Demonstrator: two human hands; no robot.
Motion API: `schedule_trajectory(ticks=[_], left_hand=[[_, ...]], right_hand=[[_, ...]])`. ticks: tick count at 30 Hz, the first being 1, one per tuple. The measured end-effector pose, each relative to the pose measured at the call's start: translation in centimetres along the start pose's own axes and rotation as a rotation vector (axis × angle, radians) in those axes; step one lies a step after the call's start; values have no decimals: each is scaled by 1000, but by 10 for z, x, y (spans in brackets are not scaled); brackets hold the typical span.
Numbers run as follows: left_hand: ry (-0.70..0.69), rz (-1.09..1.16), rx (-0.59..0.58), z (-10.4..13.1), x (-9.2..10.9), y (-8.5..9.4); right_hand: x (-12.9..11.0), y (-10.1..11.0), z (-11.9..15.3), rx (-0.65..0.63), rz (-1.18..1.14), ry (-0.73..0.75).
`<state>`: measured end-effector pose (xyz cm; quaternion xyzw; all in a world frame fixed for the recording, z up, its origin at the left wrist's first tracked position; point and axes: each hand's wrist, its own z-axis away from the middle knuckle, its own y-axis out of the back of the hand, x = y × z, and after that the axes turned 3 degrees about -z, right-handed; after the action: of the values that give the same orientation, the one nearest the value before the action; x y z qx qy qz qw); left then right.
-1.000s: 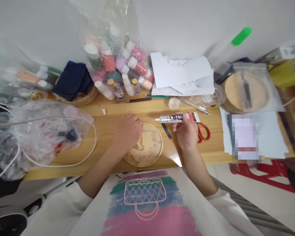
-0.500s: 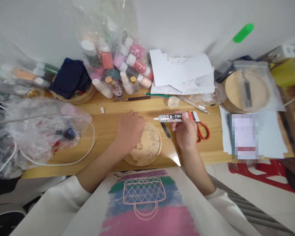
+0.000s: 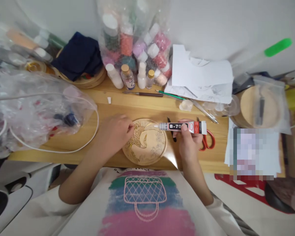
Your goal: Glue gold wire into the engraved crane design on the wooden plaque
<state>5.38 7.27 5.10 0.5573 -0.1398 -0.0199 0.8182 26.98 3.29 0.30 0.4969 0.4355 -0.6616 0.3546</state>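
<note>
The glue tube (image 3: 172,126) in my grip has a smooth, printed skin with a slight shine; whether it is foil or plastic I can't tell. Below it, the round plaque (image 3: 153,144) looks like pale matt wood, cut with fine engraved lines, roughened on one side by a scaly texture with a golden gleam. My tabletop (image 3: 127,106) is grained wood, varnished enough to throw back a hard glare. The scissors (image 3: 212,141) have glossy red plastic handles. I see crinkled, shiny clear plastic in the bag (image 3: 46,108), dull navy cloth (image 3: 78,55), and flat matt paper sheets (image 3: 201,72).
</note>
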Motion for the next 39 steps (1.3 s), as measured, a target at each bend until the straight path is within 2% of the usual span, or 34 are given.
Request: schedule_trajectory(ticks=[4, 9, 28, 34, 39], left_hand=[[-25, 31, -33, 0, 0, -5], [-56, 49, -53, -1, 1, -1], [-82, 71, -73, 0, -1, -5], [-92, 65, -92, 0, -2, -4], [-121, 57, -86, 0, -2, -3]], right_hand=[[-3, -12, 7, -64, 217, 30], [-7, -22, 5, -78, 356, 99], [-12, -25, 4, -193, 488, 122], [-12, -25, 4, -244, 579, 180], [-11, -24, 2, -279, 621, 309]])
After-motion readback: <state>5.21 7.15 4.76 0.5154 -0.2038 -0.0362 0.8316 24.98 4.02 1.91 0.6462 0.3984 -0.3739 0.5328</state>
